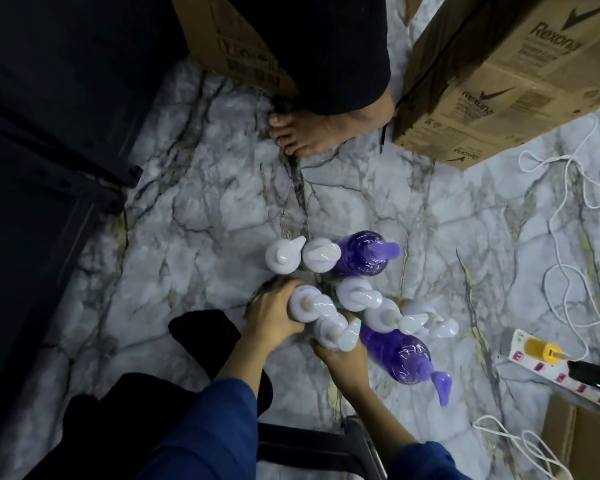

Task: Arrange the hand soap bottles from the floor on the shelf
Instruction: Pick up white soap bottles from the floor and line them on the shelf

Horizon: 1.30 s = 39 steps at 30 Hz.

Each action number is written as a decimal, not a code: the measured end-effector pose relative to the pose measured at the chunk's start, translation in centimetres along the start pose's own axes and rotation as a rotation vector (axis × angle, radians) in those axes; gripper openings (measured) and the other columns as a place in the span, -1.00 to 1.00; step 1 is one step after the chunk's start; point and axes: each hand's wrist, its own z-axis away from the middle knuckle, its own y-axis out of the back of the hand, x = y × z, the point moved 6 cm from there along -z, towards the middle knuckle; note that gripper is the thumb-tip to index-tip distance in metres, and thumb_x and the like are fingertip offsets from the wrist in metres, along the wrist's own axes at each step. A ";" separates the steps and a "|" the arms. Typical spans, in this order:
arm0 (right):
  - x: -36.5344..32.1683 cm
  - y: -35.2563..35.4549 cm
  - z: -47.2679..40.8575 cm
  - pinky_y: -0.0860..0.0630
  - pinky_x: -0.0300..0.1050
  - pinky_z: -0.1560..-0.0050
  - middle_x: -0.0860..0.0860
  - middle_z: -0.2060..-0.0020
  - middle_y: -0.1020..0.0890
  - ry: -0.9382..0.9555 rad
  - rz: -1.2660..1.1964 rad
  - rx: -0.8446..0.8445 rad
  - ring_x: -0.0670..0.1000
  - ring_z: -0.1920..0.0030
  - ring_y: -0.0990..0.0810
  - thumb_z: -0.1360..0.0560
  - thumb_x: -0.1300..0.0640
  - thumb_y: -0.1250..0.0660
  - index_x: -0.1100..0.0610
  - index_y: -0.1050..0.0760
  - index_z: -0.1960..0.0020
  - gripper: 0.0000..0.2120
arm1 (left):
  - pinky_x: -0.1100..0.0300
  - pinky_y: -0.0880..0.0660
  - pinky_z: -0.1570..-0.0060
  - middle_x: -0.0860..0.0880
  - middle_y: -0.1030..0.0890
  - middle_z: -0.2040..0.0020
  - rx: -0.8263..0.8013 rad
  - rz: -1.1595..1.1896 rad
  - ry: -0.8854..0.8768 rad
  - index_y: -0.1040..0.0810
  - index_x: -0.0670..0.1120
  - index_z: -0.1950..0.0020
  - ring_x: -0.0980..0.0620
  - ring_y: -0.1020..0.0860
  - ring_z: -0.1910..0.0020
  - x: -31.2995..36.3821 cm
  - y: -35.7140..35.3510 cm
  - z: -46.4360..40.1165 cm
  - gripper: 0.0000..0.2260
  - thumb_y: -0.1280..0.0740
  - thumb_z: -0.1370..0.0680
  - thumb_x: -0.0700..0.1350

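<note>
Several hand soap pump bottles stand in a cluster on the marble floor. My left hand [271, 317] is closed around a white bottle [303, 306]. Just right of it, my right hand [343, 355] grips another white bottle [333, 332] from below. Two white bottles [283, 256] stand at the far side beside a purple bottle [364, 252]. A second purple bottle [400, 356] leans at the near right, with more white bottles [383, 317] behind it. The dark shelf [49, 161] fills the left side.
Another person's bare foot [312, 133] stands just beyond the bottles. Cardboard boxes [492, 91] sit at the top and top right, another at the bottom right. A white power strip [548, 362] and loose white cords [568, 216] lie on the right.
</note>
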 end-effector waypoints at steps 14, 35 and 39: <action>-6.3 4.8 7.1 -0.45 -0.46 0.05 -0.12 -0.14 -0.56 0.188 -0.636 0.063 -0.32 -0.05 -0.55 -0.20 -0.10 -0.43 -0.09 -0.37 -0.24 -0.37 | 0.29 -0.50 0.04 0.09 -0.62 -0.01 -0.221 0.322 0.189 -0.50 0.12 -0.11 0.10 -0.58 -0.02 4.6 5.8 4.5 -0.52 -0.54 -0.31 -0.22; -29.6 17.1 21.3 -0.50 -0.13 -0.20 -0.39 -0.21 -0.44 0.878 -0.979 0.186 -0.23 -0.21 -0.51 -0.50 0.12 -0.37 -0.13 -0.14 -0.48 -0.35 | 0.16 -0.58 0.04 -0.01 -0.59 -0.20 0.409 0.711 -0.574 -0.32 0.18 -0.39 0.04 -0.62 -0.08 25.2 24.4 24.9 -0.42 -0.38 -0.49 -0.28; -34.4 17.9 24.9 -0.49 -0.02 -0.24 -0.25 -0.29 -0.42 0.996 -0.986 0.125 -0.22 -0.20 -0.51 -0.50 0.11 -0.38 -0.23 -0.13 -0.44 -0.35 | 0.20 -0.58 0.08 -0.04 -0.59 -0.20 0.556 0.686 -0.671 -0.28 0.14 -0.44 0.05 -0.62 -0.04 26.9 28.7 30.0 -0.40 -0.36 -0.50 -0.29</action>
